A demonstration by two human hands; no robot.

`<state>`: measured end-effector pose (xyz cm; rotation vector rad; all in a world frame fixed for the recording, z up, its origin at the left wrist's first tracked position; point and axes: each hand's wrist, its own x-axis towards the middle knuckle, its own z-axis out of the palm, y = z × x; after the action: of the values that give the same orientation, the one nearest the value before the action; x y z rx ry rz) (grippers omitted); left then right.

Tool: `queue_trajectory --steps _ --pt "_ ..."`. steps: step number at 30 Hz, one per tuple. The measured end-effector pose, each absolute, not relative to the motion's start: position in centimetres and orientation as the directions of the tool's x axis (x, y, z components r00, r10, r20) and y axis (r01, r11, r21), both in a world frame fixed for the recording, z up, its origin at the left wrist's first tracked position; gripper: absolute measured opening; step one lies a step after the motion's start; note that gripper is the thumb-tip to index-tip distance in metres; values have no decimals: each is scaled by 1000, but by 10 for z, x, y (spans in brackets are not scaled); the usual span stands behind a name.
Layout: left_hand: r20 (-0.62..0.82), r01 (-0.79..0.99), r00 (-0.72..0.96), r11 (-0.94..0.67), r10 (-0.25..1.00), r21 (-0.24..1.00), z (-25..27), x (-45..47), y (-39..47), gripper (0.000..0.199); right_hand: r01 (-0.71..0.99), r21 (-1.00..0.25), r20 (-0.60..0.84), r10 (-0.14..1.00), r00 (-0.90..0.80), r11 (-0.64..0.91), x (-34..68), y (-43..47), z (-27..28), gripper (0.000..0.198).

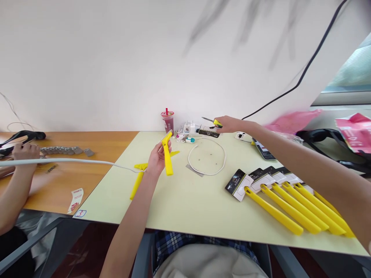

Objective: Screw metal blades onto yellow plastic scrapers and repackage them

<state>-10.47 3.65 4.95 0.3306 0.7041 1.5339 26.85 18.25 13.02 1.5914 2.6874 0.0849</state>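
Observation:
My left hand (157, 157) is closed around a yellow T-shaped tool (168, 160), perhaps a scraper, its handle pointing down toward me. Beneath and beside that wrist, more yellow T-shaped pieces (137, 184) lie on the table, partly covered by the arm. Farther back on the right, my right hand (227, 124) grips a screwdriver (216, 122) with a yellow and dark handle, its thin shaft pointing left. Under it sits a black strip-like item (209, 133) near a power strip (189, 127). A loop of white cable (225, 158) rests on the table between the hands.
Several yellow handles with black-and-white cards (274, 210) lie fanned out at the right. A red drink cup (168, 121) stands by the wall. A white cable (87, 160) crosses the left side in the foreground. Another person's hand (26, 151) rests at the wooden table (116, 144).

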Motion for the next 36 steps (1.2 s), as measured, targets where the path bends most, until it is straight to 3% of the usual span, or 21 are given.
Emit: queue_trajectory --steps 10,15,23,29,36 --pt "-166 -770 -95 33 981 637 53 -101 31 24 904 157 -44 917 -396 398 284 124 65 21" --pt "-143 -777 -70 36 987 629 52 -95 31 31 903 69 19 905 -426 424 262 137 55 45" --pt "-147 -850 73 139 986 508 49 -85 25 28 883 -31 16 884 -468 468 202 193 28 21" --pt "-255 -875 163 259 953 409 47 -80 18 35 876 -64 59 878 -476 479 205 202 0 21" --pt "-345 -848 186 328 920 417 39 -72 22 42 876 -36 88 875 -476 480 207 197 -5 28"
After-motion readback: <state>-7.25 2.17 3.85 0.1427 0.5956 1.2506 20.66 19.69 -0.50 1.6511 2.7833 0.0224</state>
